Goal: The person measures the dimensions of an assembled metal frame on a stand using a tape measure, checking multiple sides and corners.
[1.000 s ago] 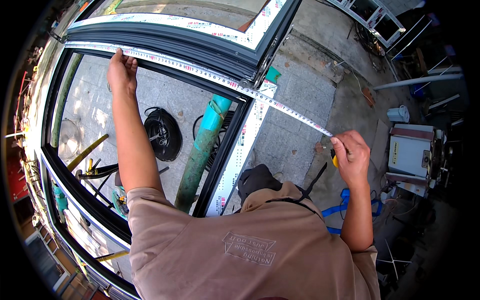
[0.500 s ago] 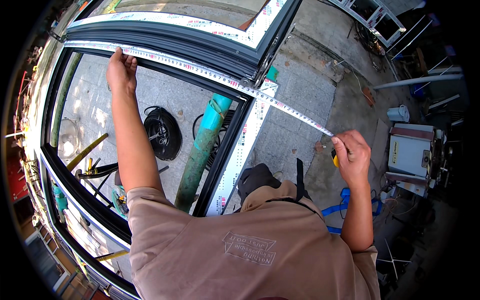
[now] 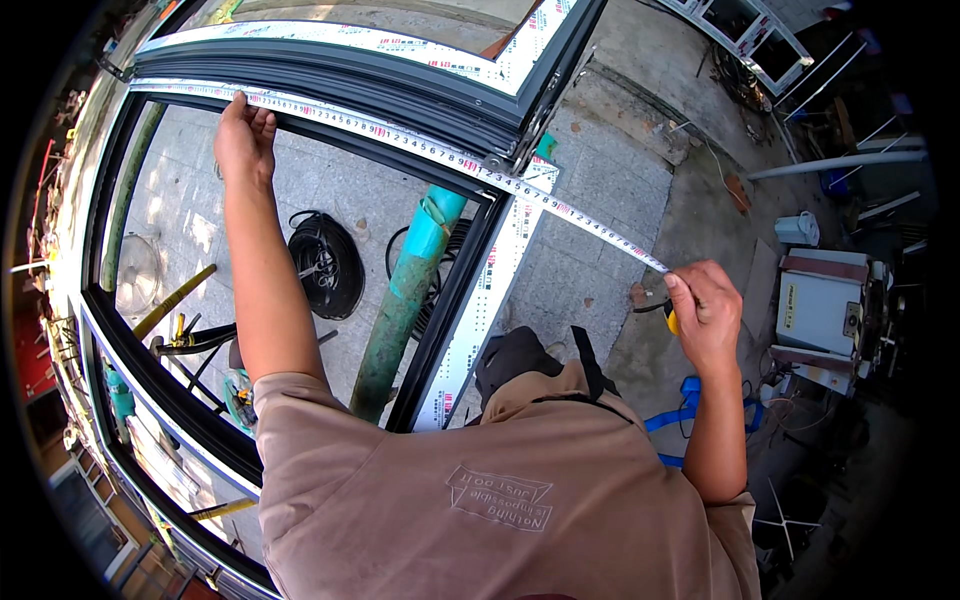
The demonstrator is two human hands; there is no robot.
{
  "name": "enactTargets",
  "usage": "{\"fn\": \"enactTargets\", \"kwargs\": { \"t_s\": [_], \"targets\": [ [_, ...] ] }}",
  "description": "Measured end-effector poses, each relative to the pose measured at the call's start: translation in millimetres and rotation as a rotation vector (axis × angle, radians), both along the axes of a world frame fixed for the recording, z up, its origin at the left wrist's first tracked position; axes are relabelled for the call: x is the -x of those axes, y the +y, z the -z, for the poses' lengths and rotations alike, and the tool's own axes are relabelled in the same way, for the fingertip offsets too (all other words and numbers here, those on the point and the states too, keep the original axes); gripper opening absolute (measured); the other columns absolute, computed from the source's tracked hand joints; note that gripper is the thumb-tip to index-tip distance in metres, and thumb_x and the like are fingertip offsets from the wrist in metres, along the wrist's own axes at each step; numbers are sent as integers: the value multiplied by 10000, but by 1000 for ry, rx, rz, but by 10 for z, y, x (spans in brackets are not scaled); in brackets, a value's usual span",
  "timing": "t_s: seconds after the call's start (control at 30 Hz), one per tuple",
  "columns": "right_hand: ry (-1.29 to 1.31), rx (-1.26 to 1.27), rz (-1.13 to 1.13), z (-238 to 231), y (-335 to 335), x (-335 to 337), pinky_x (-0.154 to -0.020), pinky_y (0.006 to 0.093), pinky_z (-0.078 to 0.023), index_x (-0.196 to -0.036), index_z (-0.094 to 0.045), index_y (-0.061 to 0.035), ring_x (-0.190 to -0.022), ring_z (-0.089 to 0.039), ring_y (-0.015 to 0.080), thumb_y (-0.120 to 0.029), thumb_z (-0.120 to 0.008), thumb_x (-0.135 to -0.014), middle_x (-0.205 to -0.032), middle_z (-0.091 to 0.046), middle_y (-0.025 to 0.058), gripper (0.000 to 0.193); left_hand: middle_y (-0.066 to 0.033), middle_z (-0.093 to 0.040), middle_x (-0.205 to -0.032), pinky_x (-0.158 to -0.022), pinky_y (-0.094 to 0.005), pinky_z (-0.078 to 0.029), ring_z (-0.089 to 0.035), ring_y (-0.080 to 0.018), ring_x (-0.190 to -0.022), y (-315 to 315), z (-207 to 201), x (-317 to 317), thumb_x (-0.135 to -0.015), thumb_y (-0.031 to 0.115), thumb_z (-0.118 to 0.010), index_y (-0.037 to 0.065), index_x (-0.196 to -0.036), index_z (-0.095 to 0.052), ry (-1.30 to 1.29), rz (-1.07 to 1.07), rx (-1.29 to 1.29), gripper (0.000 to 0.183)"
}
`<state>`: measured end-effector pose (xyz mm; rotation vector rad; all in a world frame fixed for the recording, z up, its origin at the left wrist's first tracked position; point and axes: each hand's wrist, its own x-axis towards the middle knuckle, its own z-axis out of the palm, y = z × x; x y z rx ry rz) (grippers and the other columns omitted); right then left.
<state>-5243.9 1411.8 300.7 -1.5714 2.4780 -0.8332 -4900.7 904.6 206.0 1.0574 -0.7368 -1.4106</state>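
Note:
A tape measure blade (image 3: 420, 145) runs along the top bar of a large dark window frame (image 3: 330, 95). My left hand (image 3: 245, 140) presses the blade against that bar near its left part. My right hand (image 3: 705, 315) grips the yellow tape measure case (image 3: 671, 320) out past the frame's right corner (image 3: 505, 165), with the blade stretched taut between both hands. A white protective strip (image 3: 490, 290) covers the frame's right side bar.
Under the frame on the paved ground lie a teal-and-green pipe (image 3: 405, 290), a black coil of cable (image 3: 325, 265) and some hand tools (image 3: 190, 335). A grey-white machine box (image 3: 825, 315) and a white bucket (image 3: 797, 228) stand to the right. A blue strap (image 3: 685, 405) lies near my right leg.

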Motion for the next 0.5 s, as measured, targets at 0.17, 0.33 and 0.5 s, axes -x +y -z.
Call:
{"fn": "enactTargets", "kwargs": {
  "t_s": [0.17, 0.33, 0.5],
  "targets": [
    [1, -4, -2, -9, -3, 5, -647, 365, -524, -908, -762, -6, -713, -674, 277, -124, -786, -937, -838, -684, 123, 124, -36, -648, -857, -662, -276, -570, -655, -150, -721, -1, 4, -2, -1068, 239, -627, 57, -1038, -641, -2, 3, 4, 185],
    [0, -13, -5, 0, 10, 33, -658, 371, -529, -908, -765, -9, -722, -680, 282, -126, -787, -934, -841, -689, 126, 122, -36, -647, -856, -659, -277, -569, -653, -149, -717, -9, 9, 2, -1071, 242, -624, 57, -1035, -641, -2, 7, 0, 189],
    [-10, -1, -24, 17, 5, 74, -657, 375, -529, -906, -767, -13, -720, -677, 286, -128, -790, -929, -836, -687, 125, 119, -34, -649, -863, -668, -278, -564, -651, -148, -731, -26, 3, -10, -1075, 243, -621, 54, -1042, -645, -6, 3, -12, 193]
  ]
}}
